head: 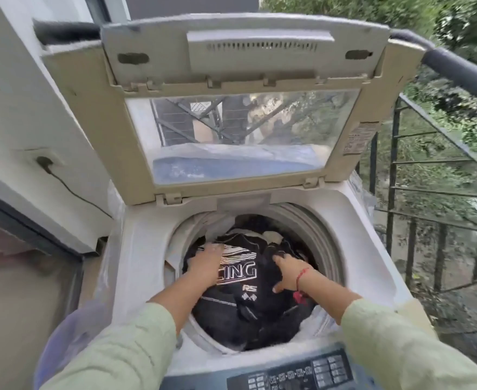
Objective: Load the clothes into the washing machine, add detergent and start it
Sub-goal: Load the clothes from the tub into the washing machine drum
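A top-loading washing machine (352, 235) stands in front of me with its lid (136, 142) folded up and back. Dark clothes fill the round drum; on top lies a black shirt (248, 294) with white lettering. Both my arms reach into the drum. My left hand (206, 263) lies flat, fingers spread, on the left part of the black shirt. My right hand (288, 273), with a red thread on the wrist, presses on the dark fabric to the right, fingers partly curled into it. No detergent is in view.
The control panel (299, 372) with its buttons runs along the machine's near edge. A white wall with a socket and cable (46, 164) is on the left. A black metal railing (417, 192) and foliage lie to the right. A purple plastic tub (63, 342) sits at lower left.
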`<action>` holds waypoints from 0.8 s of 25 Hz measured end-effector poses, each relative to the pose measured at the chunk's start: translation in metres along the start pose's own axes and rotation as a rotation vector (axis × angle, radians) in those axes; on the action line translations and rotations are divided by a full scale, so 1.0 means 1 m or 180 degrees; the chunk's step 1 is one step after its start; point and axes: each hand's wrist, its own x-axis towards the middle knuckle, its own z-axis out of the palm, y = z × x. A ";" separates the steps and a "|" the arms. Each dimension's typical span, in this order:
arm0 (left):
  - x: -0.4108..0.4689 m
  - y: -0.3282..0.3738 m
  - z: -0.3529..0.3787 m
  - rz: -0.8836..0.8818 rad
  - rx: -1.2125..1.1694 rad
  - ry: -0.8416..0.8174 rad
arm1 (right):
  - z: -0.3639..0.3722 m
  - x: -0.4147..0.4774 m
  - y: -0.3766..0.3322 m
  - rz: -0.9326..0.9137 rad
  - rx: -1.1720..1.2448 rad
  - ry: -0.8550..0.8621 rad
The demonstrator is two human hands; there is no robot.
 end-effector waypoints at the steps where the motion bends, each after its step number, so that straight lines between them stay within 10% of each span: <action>1: 0.009 -0.002 0.010 -0.0202 -0.0066 -0.0119 | 0.017 0.014 0.000 0.0115 -0.0029 -0.0191; 7: 0.017 -0.014 0.000 0.0022 -0.0409 -0.0197 | -0.041 -0.003 0.022 0.0016 0.1029 0.0344; 12: -0.034 -0.005 -0.120 0.0545 -0.0731 0.2309 | -0.167 -0.107 0.053 -0.0754 0.2198 0.2315; 14: -0.051 0.005 -0.128 0.0607 -0.0231 0.2458 | -0.160 -0.119 0.044 -0.0980 0.1919 0.2941; 20: -0.022 0.017 -0.059 0.0395 0.0525 0.1152 | -0.119 -0.102 0.055 -0.0124 0.1137 0.1376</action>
